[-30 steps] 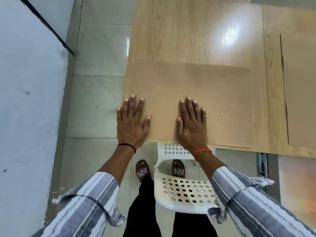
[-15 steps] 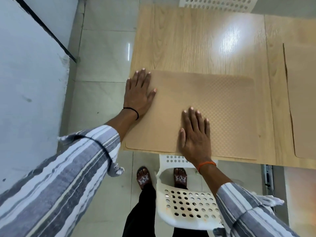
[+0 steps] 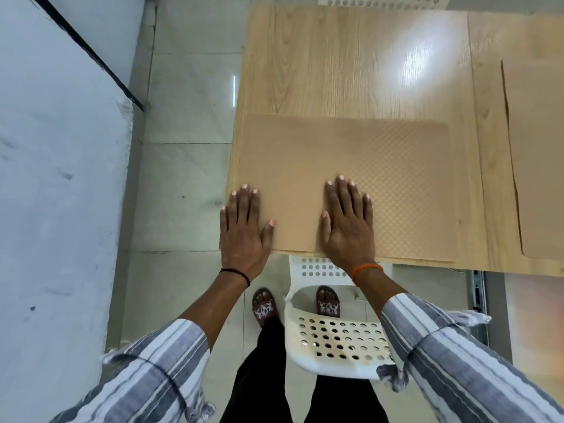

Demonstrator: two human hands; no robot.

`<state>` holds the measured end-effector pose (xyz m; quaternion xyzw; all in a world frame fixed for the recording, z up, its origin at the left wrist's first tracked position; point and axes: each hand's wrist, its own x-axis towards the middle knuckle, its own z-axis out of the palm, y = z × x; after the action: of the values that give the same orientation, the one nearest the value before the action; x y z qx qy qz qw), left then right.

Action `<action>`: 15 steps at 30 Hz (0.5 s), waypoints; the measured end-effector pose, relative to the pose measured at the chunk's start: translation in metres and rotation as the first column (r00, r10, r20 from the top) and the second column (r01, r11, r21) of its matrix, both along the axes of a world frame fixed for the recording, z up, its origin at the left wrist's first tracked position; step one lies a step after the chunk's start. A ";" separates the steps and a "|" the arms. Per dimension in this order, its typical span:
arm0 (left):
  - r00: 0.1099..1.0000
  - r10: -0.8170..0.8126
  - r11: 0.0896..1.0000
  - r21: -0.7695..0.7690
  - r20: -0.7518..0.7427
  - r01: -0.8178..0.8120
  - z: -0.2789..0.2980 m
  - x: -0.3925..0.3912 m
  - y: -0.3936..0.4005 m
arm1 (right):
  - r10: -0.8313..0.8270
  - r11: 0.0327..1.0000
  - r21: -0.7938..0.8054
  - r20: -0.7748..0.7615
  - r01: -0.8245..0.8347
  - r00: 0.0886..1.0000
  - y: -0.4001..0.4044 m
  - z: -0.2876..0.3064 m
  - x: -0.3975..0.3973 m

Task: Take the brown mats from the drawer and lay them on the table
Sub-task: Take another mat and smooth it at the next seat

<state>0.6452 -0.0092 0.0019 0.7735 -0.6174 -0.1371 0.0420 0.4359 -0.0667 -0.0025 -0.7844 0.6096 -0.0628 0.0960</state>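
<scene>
Under both flat palms lies the brown mat (image 3: 360,166), thin and floppy, probably light. Left hand (image 3: 242,230) and right hand (image 3: 348,222) press it open-fingered on the desk (image 3: 335,62); lifting suits an edge pinch.

A tan, dimple-textured mat (image 3: 381,184) lies flat at the table's (image 3: 335,65) near-left corner, another mat (image 3: 540,154) lying right.

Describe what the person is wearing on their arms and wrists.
Both arms wear loose grey-and-white striped sleeves, pushed up the forearms. The left hand has a thin black band at its wrist; the right hand has an orange band at its wrist.
</scene>
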 end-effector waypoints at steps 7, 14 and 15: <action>0.975 -0.009 0.996 -0.091 -0.222 -0.011 0.049 -0.043 -0.027 | -0.016 0.984 0.176 0.201 -0.021 0.979 -0.009 0.033 -0.010; 0.801 -0.287 0.957 -0.123 -0.525 0.262 0.087 -0.165 -0.064 | -0.361 0.932 0.205 0.434 0.299 0.825 0.005 0.079 -0.126; 0.785 -0.328 0.942 -0.116 -0.525 0.315 0.088 -0.182 -0.067 | -0.418 0.908 0.224 0.429 0.354 0.801 0.009 0.079 -0.146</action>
<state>0.4629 -0.0762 0.0898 0.5867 -0.7047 -0.3464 0.1979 0.2897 -0.0579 0.0766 -0.5967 0.7179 -0.2275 0.2772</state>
